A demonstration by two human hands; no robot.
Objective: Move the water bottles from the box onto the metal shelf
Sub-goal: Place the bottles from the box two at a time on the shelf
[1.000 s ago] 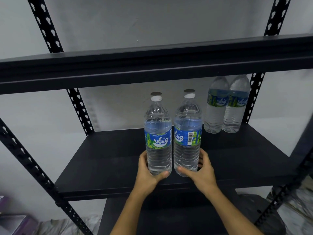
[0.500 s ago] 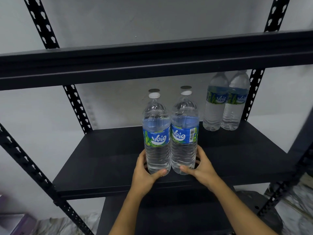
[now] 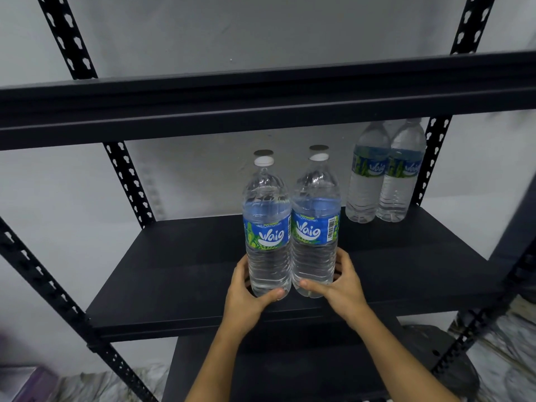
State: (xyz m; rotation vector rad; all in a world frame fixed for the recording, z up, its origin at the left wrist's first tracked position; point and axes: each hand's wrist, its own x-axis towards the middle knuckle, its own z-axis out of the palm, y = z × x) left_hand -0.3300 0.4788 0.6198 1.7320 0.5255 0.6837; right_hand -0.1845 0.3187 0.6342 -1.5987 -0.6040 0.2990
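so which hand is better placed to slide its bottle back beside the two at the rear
Probably the right hand: its bottle is on the side nearer the rear pair, with bare shelf between.

The caps of the two back bottles [image 3: 367, 184] were hidden behind the upper shelf beam [image 3: 261, 111]. The fingertips of the left hand [image 3: 246, 297] lay behind the left bottle [image 3: 268, 227], and those of the right hand [image 3: 343, 285] behind the right bottle [image 3: 316, 224]; only the thumbs showed fully. Whether the bases of these bottles touched the metal shelf [image 3: 179, 271] I could not tell. Both forearms were cut by the bottom edge. A purple thing [image 3: 32, 384] in the lower left corner was blurred
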